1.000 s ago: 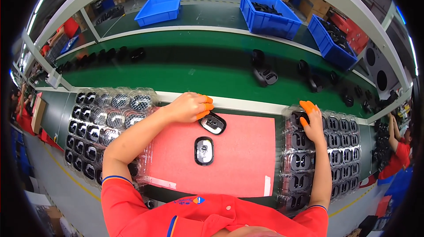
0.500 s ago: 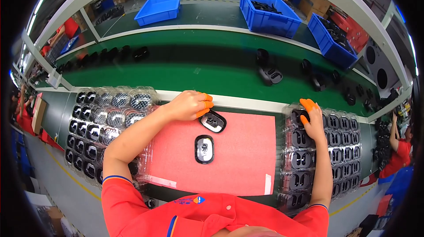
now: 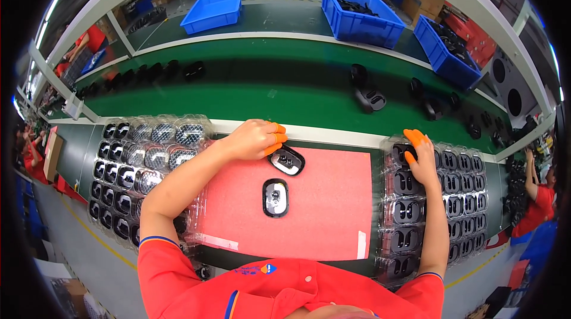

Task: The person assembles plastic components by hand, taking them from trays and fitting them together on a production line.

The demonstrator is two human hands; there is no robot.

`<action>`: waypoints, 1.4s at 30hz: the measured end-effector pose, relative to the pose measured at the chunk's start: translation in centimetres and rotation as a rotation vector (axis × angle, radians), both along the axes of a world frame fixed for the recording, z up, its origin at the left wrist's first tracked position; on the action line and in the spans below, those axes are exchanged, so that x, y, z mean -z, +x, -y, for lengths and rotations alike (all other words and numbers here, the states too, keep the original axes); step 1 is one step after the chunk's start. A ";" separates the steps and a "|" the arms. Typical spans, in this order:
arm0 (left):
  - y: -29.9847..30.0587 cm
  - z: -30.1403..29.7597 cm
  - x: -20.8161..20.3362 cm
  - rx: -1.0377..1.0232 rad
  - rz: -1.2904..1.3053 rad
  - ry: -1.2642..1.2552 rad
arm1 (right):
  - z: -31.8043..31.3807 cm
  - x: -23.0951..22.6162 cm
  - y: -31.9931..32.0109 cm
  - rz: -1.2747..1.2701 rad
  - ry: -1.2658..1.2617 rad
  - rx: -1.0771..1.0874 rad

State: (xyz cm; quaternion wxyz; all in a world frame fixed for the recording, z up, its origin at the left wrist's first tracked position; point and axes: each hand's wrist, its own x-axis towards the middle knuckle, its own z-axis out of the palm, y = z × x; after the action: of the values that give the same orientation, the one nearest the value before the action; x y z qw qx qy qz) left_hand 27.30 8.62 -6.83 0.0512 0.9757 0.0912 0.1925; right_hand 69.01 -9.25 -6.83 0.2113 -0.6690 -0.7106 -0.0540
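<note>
My left hand (image 3: pixel 257 139), with orange finger cots, rests its fingertips on a black oval earbud case (image 3: pixel 286 160) at the far edge of a red mat (image 3: pixel 333 212). A second black oval case (image 3: pixel 276 198) lies flat in the middle of the mat, apart from both hands. My right hand (image 3: pixel 421 158), also with orange fingertips, reaches onto a clear plastic tray (image 3: pixel 458 200) of black case parts on the right and touches a part in its far left corner (image 3: pixel 399 154).
Another clear tray (image 3: pixel 128 170) of black parts lies left of the mat. Beyond runs a green conveyor belt (image 3: pixel 267 99) carrying black parts (image 3: pixel 370 99). Blue bins (image 3: pixel 363 13) stand on the shelf behind. Other workers in red sit at the far left (image 3: pixel 33 152) and right (image 3: pixel 538 194).
The black parts on the green belt have drifted to the right. My hands have barely moved.
</note>
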 end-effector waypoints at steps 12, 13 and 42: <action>0.1 0.0 -0.4 0.020 0.014 -0.002 | -0.2 -0.2 0.0 0.004 0.006 -0.003; 0.1 0.0 -0.4 0.019 0.017 0.003 | -0.1 0.1 0.0 0.002 0.008 -0.005; 0.0 0.0 -0.1 -0.021 -0.003 -0.012 | -0.5 0.2 0.1 0.007 0.023 -0.014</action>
State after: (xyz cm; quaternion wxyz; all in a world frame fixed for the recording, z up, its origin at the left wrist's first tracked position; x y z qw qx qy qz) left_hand 27.27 8.62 -6.70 0.0551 0.9747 0.1025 0.1908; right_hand 69.10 -8.80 -7.01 0.2169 -0.6614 -0.7152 -0.0633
